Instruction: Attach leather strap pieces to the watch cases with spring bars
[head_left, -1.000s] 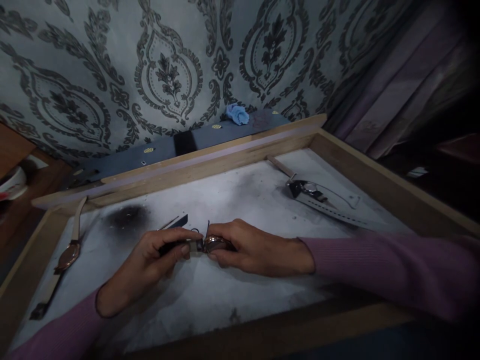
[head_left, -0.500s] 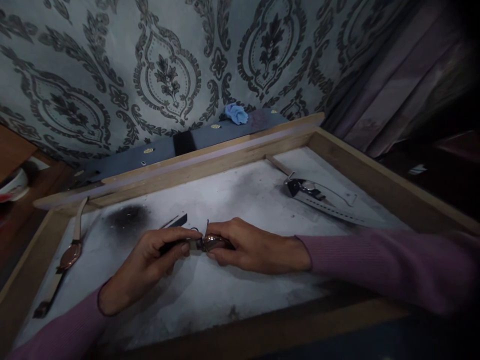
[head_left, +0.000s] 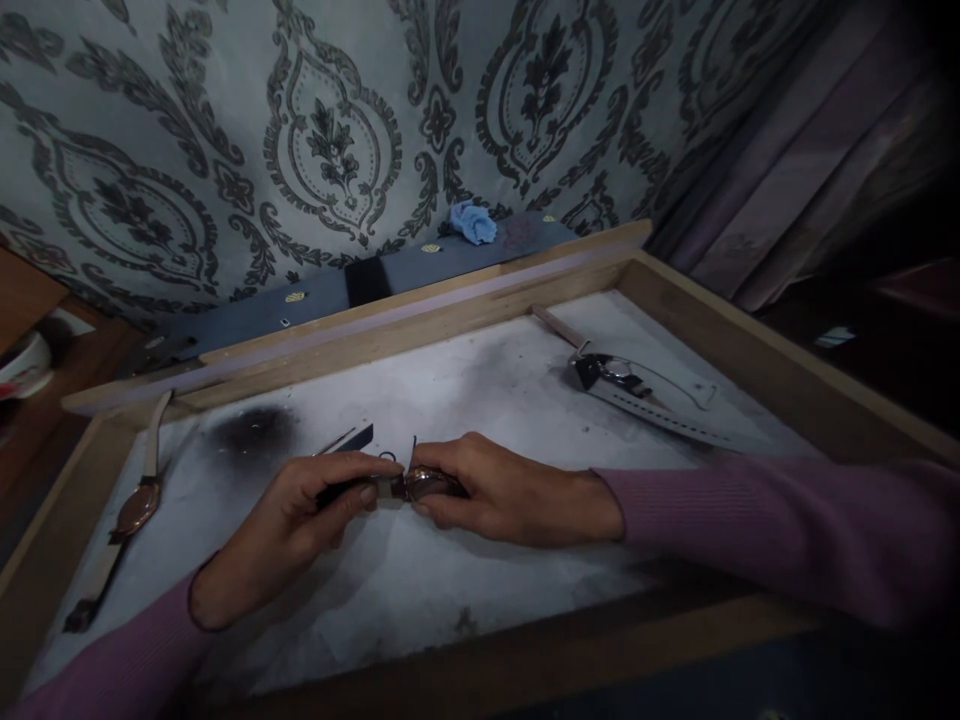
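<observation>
A wristwatch point(head_left: 426, 485) with a shiny round case is between my hands over the white bottom of a shallow wooden tray point(head_left: 420, 335). My right hand point(head_left: 499, 490) is closed round the case, thumb and fingers pinching its edge. At the case's left side, my left hand point(head_left: 300, 520) pinches the dark strap, much of which its fingers hide. A thin dark pin-like piece stands up beside the right fingertips. Just behind the left hand lies a flat piece point(head_left: 349, 438) with a dark end, its kind unclear.
Another wristwatch point(head_left: 136, 508) with a pale strap lies along the tray's left side. To the right are a watch point(head_left: 616, 370) and a long pale pointed strip point(head_left: 660, 418) with a row of holes. A crumpled blue cloth point(head_left: 472, 222) sits beyond the back rim.
Both hands keep the same hold on the watch and strap. The view has shifted very slightly; nothing else has visibly moved.
</observation>
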